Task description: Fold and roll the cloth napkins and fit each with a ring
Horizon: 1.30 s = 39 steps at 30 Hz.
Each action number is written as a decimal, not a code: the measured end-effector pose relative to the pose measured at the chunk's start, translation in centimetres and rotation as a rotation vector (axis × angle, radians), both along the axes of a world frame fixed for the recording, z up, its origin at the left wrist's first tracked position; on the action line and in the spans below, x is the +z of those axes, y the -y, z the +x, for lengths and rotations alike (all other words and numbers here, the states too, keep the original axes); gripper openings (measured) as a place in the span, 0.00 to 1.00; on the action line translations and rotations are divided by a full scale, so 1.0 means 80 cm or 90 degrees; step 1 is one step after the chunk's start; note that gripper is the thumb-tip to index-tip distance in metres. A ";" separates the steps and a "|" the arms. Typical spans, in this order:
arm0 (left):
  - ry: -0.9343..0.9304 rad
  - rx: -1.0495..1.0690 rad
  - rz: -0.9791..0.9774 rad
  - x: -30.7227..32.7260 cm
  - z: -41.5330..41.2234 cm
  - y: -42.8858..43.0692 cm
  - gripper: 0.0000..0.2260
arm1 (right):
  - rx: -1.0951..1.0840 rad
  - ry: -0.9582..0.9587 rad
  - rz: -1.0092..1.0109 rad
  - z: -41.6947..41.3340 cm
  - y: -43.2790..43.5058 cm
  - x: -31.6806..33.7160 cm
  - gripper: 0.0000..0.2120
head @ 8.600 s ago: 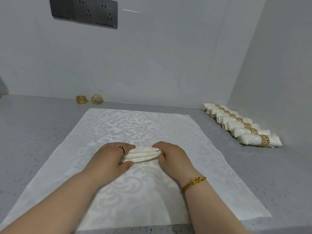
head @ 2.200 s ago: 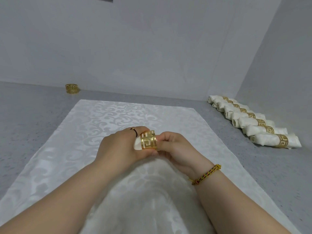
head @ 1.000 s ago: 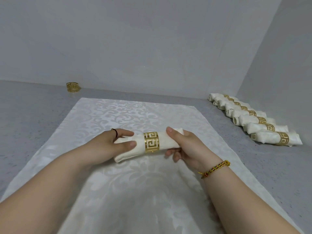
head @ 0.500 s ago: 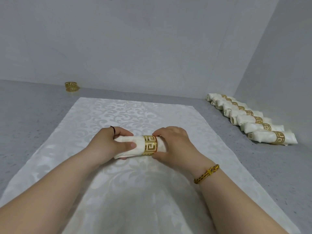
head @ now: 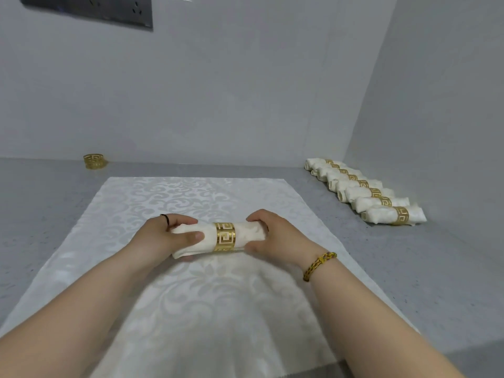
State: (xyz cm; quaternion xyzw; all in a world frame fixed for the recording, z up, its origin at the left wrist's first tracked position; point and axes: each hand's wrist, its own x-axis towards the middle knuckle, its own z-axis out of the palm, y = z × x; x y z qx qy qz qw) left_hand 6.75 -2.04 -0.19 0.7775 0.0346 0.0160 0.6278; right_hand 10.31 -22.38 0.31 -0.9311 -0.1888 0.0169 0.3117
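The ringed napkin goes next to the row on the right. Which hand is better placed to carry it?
Probably the right hand: it grips the napkin at the end nearer the finished row; the left hand would reach across.

Both forearms reach in from the bottom edge, converging. Left hand (head: 161,238) grips the left end of the rolled napkin (head: 248,233), thumb on top, fingers curled behind. Right hand (head: 278,238) curls round the right end. Bracelet (head: 319,266) on right wrist, dark band (head: 165,218) on a left finger.
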 end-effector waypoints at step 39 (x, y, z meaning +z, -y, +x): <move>0.190 -0.195 0.420 -0.025 0.132 0.468 0.24 | -0.464 0.102 0.029 0.042 0.385 -0.052 0.26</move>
